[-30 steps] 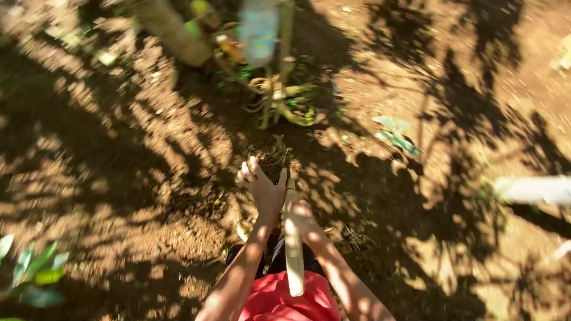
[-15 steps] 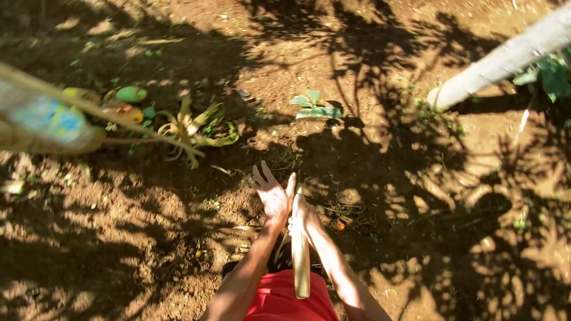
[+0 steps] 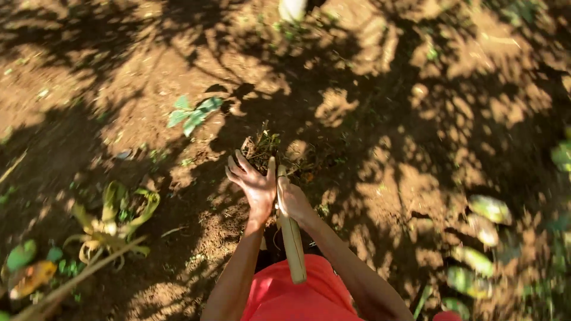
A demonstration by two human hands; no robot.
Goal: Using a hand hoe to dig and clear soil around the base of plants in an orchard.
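right hand [image 3: 292, 201]: closed around a wooden stick [image 3: 291, 241]
left hand [image 3: 253, 181]: fingers spread wide, nothing held, touching the stick
ground: weed clump [image 3: 262, 147] just beyond the hands

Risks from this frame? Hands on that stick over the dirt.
1. The left hand is open, palm against the stick, and only the right hand looks wrapped around it, so the stick may twist or slip.
2. The soil is loose and clumpy in patchy shade, so footing may be poor.
3. The weed clump hides the stick's lower end, so aim is uncertain.
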